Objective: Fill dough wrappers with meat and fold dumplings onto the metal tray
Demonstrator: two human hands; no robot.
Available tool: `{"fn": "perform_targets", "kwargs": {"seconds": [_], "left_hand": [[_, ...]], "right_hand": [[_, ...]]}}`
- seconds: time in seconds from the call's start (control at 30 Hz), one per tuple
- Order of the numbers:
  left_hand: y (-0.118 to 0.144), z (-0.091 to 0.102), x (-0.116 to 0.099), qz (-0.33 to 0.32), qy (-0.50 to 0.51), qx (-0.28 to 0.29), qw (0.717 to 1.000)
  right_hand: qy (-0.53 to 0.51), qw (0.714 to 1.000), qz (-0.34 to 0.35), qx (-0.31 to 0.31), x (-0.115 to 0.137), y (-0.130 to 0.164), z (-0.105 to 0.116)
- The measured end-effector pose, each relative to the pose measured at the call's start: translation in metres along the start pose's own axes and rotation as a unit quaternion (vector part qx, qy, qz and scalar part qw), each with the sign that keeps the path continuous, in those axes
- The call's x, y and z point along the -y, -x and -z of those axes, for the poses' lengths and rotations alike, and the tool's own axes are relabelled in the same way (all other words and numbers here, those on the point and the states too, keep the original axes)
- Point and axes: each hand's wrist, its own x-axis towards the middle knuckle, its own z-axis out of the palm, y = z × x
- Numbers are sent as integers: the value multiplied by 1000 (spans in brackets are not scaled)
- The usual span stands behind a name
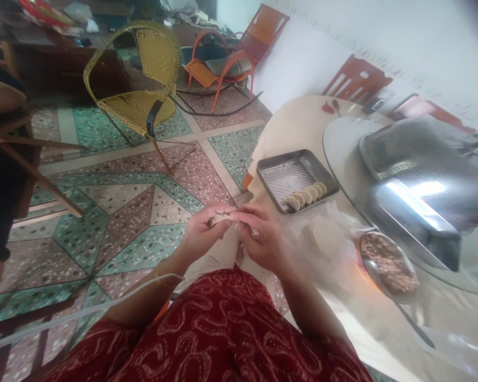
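Between my two hands, over my lap, is a pale dumpling (223,217), mostly covered by my fingers. My left hand (203,233) pinches one side of it, and my right hand (258,233) closes on the other with fingertips meeting the left ones. To the right on the table, a grey metal tray (276,183) carries a row of several folded dumplings (307,196). Nearer me lies a stack of round wrappers (324,236) in a clear plastic bag. Beside that stands a bowl of minced filling (388,265), with a utensil handle (416,323) close by its near edge.
A large shiny metal cover (426,164) and a metal box-shaped pan (416,223) rest on a glass turntable (338,143). A yellow woven chair (157,63) and an orange rocking chair (219,69) stand on the tiled floor. Another person's leg (0,180) shows at left.
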Motion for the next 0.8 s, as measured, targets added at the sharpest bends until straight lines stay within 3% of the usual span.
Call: {"fn": "perform_targets", "kwargs": {"seconds": [0.17, 0.4, 0.8], "left_hand": [[-3, -2, -3, 77, 119, 36, 989], [-2, -12, -7, 107, 210, 47, 971], [2, -18, -11, 78, 164, 55, 982]], "right_hand": [[-9, 999, -5, -41, -5, 8, -8], [-8, 988, -16, -152, -4, 12, -20], [1, 980, -40, -193, -5, 13, -26]]}}
